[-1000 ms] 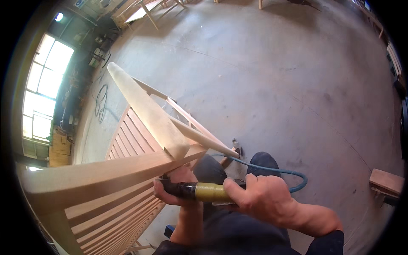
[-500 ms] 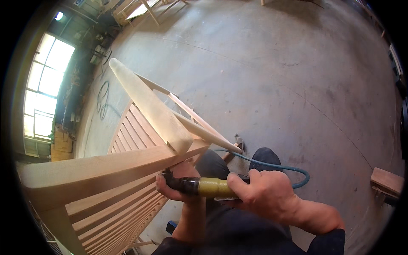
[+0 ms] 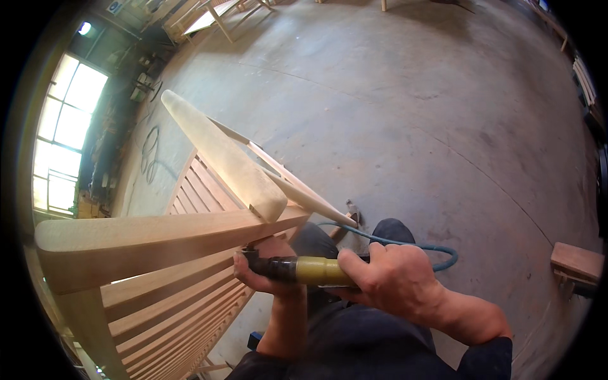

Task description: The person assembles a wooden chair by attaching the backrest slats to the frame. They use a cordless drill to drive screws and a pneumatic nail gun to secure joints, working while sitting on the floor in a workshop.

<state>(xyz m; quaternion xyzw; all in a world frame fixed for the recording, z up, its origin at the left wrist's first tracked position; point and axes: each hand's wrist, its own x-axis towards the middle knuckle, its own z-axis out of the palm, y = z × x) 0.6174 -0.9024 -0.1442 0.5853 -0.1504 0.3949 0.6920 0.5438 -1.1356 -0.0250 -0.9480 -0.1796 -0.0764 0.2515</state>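
A yellow-and-black pneumatic angle grinder (image 3: 316, 270) lies level between both my hands. Wrapped round its yellow body near the rear is my right hand (image 3: 399, 282), closed. My left hand (image 3: 269, 278) curls round its black head from beneath, thumb at the tip. The head is close against the rail of a slatted wooden bench (image 3: 171, 244); whether it touches the wood is hidden. A broad pale armrest (image 3: 225, 152) slants away above the rail. From the tool's rear a teal air hose (image 3: 437, 248) loops round toward my knees.
Beside my right elbow, at the far right, stands a block-like wooden piece (image 3: 576, 263). A coiled dark hose (image 3: 150, 152) lies on the concrete floor (image 3: 392, 126) at left. More wooden furniture (image 3: 218, 22) stands at the back. A bright window (image 3: 69, 133) is in the left wall.
The view has shifted slightly, so the bench sits a little differently in it. Both hands keep their grip on the grinder, its head still beside the rail.
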